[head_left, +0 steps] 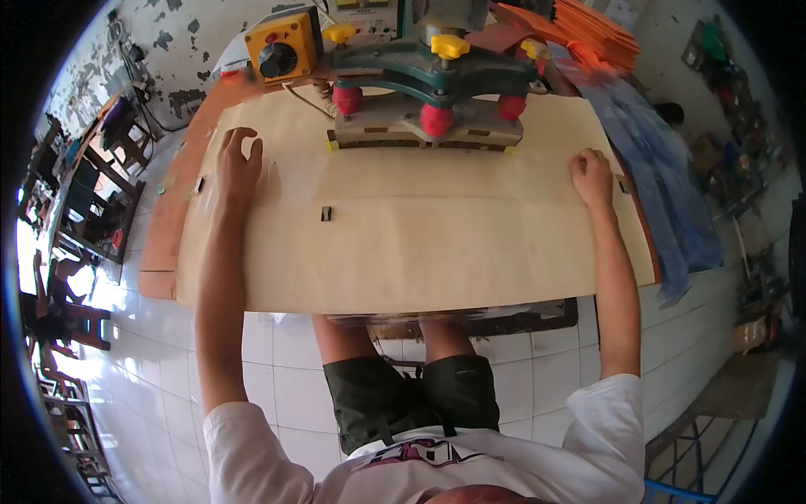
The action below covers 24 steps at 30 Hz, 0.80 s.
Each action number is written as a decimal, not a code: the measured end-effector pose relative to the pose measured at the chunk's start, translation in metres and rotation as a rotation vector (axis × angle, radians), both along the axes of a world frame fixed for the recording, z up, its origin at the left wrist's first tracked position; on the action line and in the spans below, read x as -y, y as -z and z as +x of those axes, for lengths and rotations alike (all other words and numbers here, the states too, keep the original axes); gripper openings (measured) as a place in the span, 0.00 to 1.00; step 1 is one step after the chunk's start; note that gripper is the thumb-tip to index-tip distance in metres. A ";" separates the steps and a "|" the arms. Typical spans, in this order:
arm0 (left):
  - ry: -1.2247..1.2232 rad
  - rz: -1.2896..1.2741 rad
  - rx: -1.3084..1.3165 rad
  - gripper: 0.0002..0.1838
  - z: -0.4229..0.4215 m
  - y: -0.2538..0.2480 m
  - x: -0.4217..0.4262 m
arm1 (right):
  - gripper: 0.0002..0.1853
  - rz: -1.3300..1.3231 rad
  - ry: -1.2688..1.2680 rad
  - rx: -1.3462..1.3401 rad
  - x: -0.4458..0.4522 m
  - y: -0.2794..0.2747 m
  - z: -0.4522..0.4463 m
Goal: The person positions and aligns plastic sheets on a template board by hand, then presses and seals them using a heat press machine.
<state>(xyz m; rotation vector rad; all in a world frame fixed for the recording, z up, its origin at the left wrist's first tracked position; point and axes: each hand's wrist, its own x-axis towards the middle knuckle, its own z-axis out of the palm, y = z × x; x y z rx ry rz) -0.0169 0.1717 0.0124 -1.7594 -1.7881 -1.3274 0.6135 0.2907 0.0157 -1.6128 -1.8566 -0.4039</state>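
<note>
A broad pale-tan sheet point(437, 252) covers the worktable in front of me. My left hand point(241, 164) rests near its left side, fingers bent and the thumb apart, with a gap between them. On the right side of the sheet lies my right hand point(593, 176), its fingers curled in and nothing visible in them. Between and beyond both hands sits the press head point(428, 118), low at the sheet's far part. It has a dark green frame, yellow knobs and red round spacers. Whether its lower plate touches the sheet cannot be made out.
A yellow control box point(284, 46) with a black dial stands at the back left. Orange folded sheets point(588, 38) are stacked at the back right. Blue plastic film point(672, 193) drapes off the table's right side. A small black piece point(326, 213) is on the tan sheet.
</note>
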 end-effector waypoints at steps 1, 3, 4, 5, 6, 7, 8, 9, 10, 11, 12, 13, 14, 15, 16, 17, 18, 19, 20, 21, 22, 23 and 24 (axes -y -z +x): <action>0.005 -0.015 0.021 0.09 0.000 0.000 0.000 | 0.11 -0.070 0.035 0.030 -0.002 0.003 0.000; 0.014 -0.017 0.036 0.09 -0.001 0.000 -0.001 | 0.11 -0.075 0.048 0.003 0.000 0.003 0.000; 0.027 -0.017 0.046 0.09 -0.002 0.000 -0.001 | 0.11 -0.078 0.065 -0.029 0.002 0.001 -0.002; 0.025 -0.016 0.047 0.09 -0.003 -0.001 0.001 | 0.11 -0.077 0.064 -0.027 0.003 0.001 -0.002; 0.007 0.036 -0.017 0.09 -0.002 -0.007 0.003 | 0.12 -0.087 0.046 -0.020 0.004 0.002 0.000; -0.008 0.092 -0.085 0.08 0.000 -0.013 0.004 | 0.12 -0.092 0.031 -0.017 0.004 0.002 0.002; -0.021 0.125 -0.077 0.08 0.002 -0.019 0.009 | 0.12 -0.085 0.040 -0.025 0.003 0.002 0.004; -0.024 0.165 -0.082 0.08 0.009 -0.033 0.016 | 0.11 -0.069 0.010 -0.035 0.002 0.004 0.006; -0.027 0.204 -0.087 0.09 0.017 -0.047 0.026 | 0.11 -0.052 -0.020 -0.045 0.003 0.006 0.008; -0.014 0.233 -0.122 0.09 0.030 -0.068 0.043 | 0.11 -0.045 -0.008 -0.055 0.003 0.006 0.008; -0.003 0.262 -0.152 0.09 0.046 -0.088 0.067 | 0.10 -0.048 -0.016 -0.069 0.004 0.006 0.007; -0.011 0.318 -0.225 0.09 0.065 -0.102 0.095 | 0.09 -0.053 -0.024 -0.080 0.004 0.005 0.006; -0.019 0.372 -0.294 0.10 0.084 -0.106 0.126 | 0.09 -0.051 -0.015 -0.080 0.003 0.005 0.006; 0.001 0.405 -0.284 0.13 0.104 -0.096 0.160 | 0.09 -0.038 -0.013 -0.061 0.002 0.005 0.006; 0.011 0.399 -0.285 0.13 0.121 -0.064 0.196 | 0.08 -0.029 -0.010 -0.045 0.003 0.008 0.007; 0.325 0.299 -0.088 0.12 0.137 -0.019 0.229 | 0.08 -0.040 -0.002 -0.051 0.002 0.011 0.009; 0.607 0.248 -0.053 0.08 0.163 -0.010 0.230 | 0.08 -0.026 -0.016 -0.040 0.000 0.011 0.010; 0.884 0.161 0.003 0.06 0.189 0.000 0.231 | 0.08 -0.011 -0.034 -0.028 -0.002 0.011 0.011; 0.892 -0.269 0.221 0.08 0.216 0.028 0.241 | 0.08 -0.017 -0.033 -0.031 0.000 0.011 0.010; 0.811 -0.598 0.576 0.12 0.247 0.081 0.252 | 0.08 -0.014 -0.031 -0.039 0.001 0.009 0.009; 0.712 -1.035 0.596 0.17 0.264 0.092 0.250 | 0.07 -0.011 -0.028 -0.046 0.001 0.009 0.008; 0.703 -1.084 0.518 0.21 0.275 0.153 0.259 | 0.07 -0.011 -0.026 -0.048 0.002 0.009 0.007; 0.661 -1.305 0.436 0.29 0.286 0.187 0.265 | 0.07 -0.012 -0.022 -0.044 0.002 0.009 0.007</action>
